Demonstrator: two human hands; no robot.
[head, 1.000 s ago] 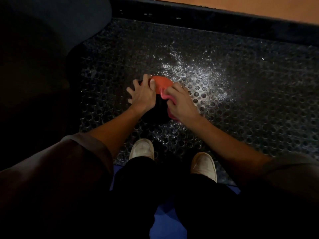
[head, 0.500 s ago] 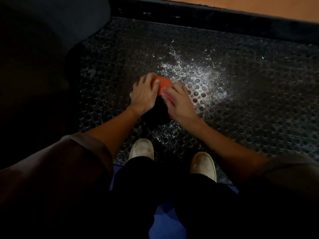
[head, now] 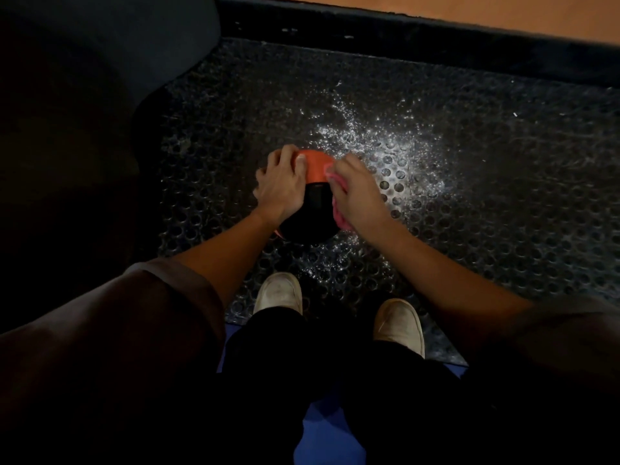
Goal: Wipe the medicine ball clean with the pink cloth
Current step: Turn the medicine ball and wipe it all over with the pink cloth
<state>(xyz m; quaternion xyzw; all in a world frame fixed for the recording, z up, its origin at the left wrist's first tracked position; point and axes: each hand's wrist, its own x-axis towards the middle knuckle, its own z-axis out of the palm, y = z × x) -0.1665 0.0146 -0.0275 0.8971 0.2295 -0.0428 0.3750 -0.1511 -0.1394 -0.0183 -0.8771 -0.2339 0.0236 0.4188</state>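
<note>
A black and orange medicine ball (head: 313, 206) sits on a perforated black rubber mat (head: 486, 182) in front of my feet. My left hand (head: 280, 186) lies on the ball's left side, fingers spread over its orange top. My right hand (head: 357, 194) grips the bunched pink cloth (head: 339, 213) and presses it against the ball's right side. Most of the cloth is hidden under that hand.
Wet, glistening spray marks (head: 379, 142) cover the mat beyond and right of the ball. A black raised edge (head: 402, 45) borders the mat at the back, with orange floor (head: 469, 11) beyond. A dark bulky shape (head: 84, 95) fills the left. My two pale shoes (head: 280, 293) stand near the mat's front edge.
My left hand has shifted slightly left on the ball, baring more of the orange top. My right hand has slid the cloth down the ball's right side.
</note>
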